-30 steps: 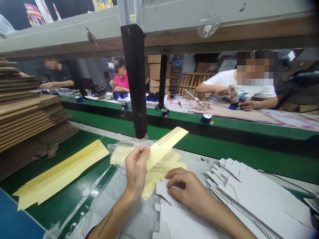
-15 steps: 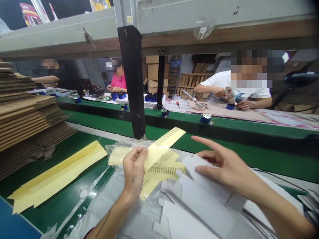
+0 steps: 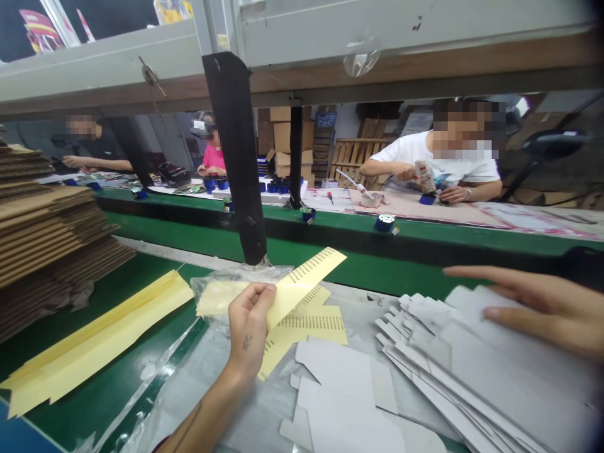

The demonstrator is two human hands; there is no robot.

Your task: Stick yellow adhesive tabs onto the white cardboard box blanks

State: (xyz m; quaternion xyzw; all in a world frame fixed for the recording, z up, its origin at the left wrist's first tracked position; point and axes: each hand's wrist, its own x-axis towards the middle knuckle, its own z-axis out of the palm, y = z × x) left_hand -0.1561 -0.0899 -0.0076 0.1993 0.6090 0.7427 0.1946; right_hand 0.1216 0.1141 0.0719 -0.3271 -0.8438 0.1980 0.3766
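My left hand (image 3: 248, 327) pinches a yellow backing strip (image 3: 302, 280), lifting it above more yellow strips (image 3: 306, 327) lying on the desk (image 3: 358, 302). My right hand (image 3: 542, 305) is open, fingers stretched flat over the fanned stack of white die-cut card blanks (image 3: 472, 365). Two more blanks (image 3: 344, 396) lie flat before me.

Head camera looks forward and down, close over the workbench (image 3: 226, 377).
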